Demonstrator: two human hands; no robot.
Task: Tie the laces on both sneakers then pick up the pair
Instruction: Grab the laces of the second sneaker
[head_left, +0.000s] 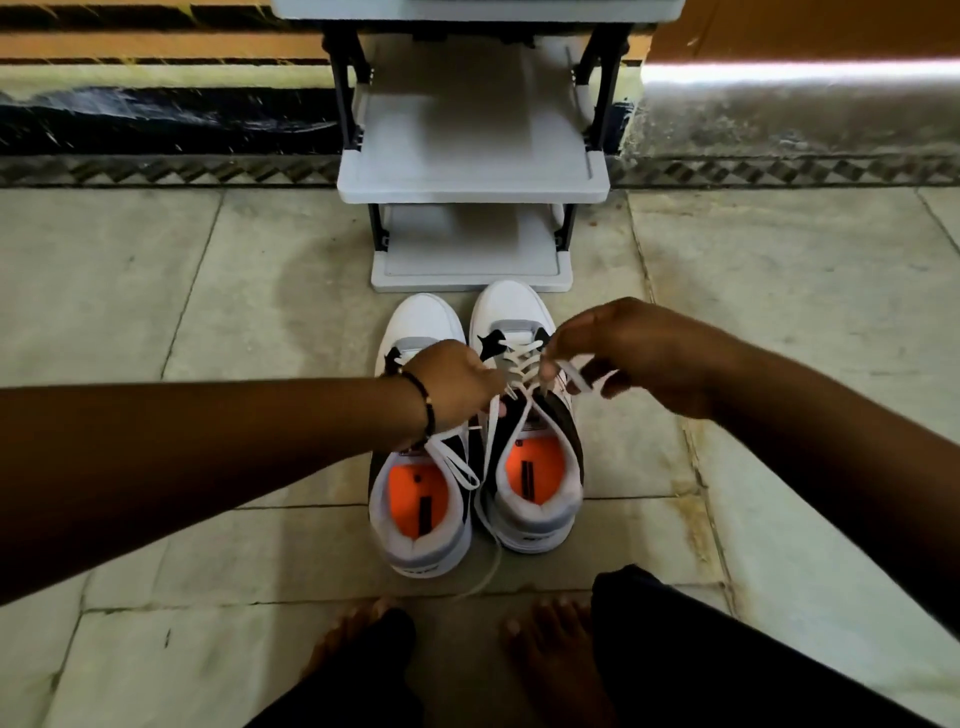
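Fingers: left hand (457, 379) pinches one white lace (491, 431); right hand (623, 353) pinches a loop of the other lace (571, 376), both over the right sneaker (530, 415).
Position: two sneakers side by side, touching, on the tiled floor (156, 291); left sneaker (421, 467) partly under the left wrist.
Clearance: toes just short of the shoe rack (470, 176); open floor either side.
Writing: heel marks blurred, unreadable.
Count: two sneakers, two bare feet, one rack.

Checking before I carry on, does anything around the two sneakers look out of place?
One loose lace end trails off the sneakers onto the floor towards the bare feet, where it could be stepped on. Nothing looks damaged or spilled.
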